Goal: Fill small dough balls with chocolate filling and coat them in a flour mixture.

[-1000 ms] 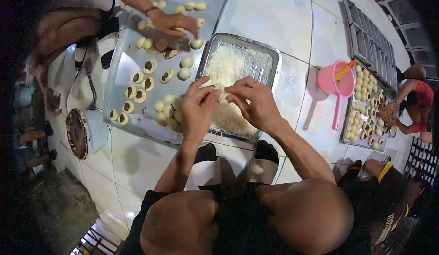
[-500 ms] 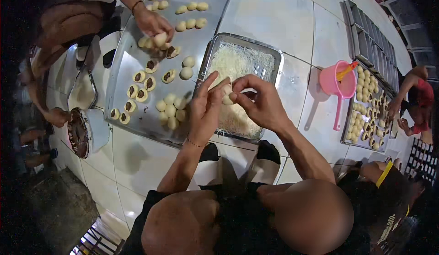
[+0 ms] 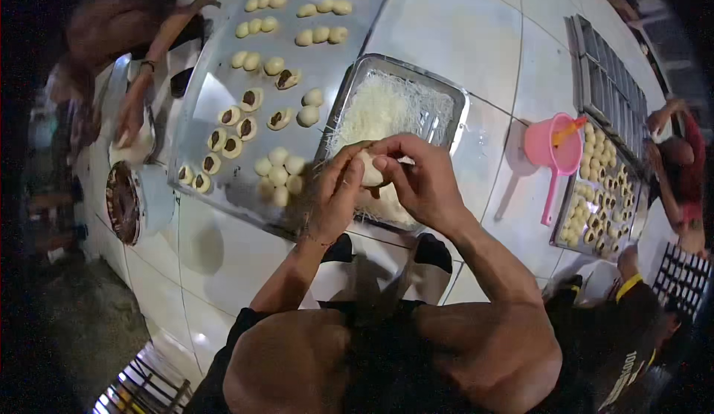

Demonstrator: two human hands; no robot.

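Between the fingers of both my hands sits a pale dough ball. My left hand curls around its left side, fingers closed on it. On the other side, my right hand pinches the ball with thumb and forefinger. Both are held over the near part of a steel tray of shredded cheese. Just left stands a large metal baking tray with smooth dough balls in a cluster and open dough rounds topped with dark filling.
Left of the big tray stands a bucket of dark filling, beside a container of white powder with a co-worker's hand over it. To the right are a pink dipper, another dough tray, loaf tins and other people.
My fingers have closed in more around the dough ball. The co-worker's hand has left the big tray and moved over to the powder container. The view has shifted slightly.
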